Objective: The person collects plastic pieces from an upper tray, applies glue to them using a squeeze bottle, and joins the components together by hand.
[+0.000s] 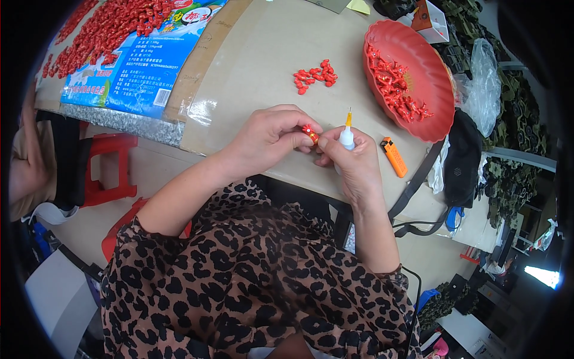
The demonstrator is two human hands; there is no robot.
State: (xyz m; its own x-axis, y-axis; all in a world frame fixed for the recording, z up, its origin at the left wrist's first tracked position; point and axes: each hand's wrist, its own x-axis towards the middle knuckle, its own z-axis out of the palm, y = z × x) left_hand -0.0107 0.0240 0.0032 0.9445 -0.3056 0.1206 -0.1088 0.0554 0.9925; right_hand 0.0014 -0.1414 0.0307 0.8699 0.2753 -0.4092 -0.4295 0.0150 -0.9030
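Note:
Between the thumb and fingers of my left hand point(263, 142) is a small red figurine point(310, 134) with gold and white details. My right hand point(357, 164) has a slim white glue bottle point(347, 139) in its grip, the yellow nozzle pointing up and away from me. The right thumb and index fingertip also meet at the figurine's lower end. Beyond my hands lies a loose group of small red pieces point(317, 74) on the table point(239, 78). An orange lighter point(393, 157) rests to the right of my right hand.
A red scalloped plate point(439, 110) holding red figurines stands at the right. Many more cover a blue printed sheet point(140, 75) at far left. A black pouch point(463, 161) and clear plastic bag point(483, 84) sit right. Another person's arm point(27, 143) and a red stool point(107, 170) are at left.

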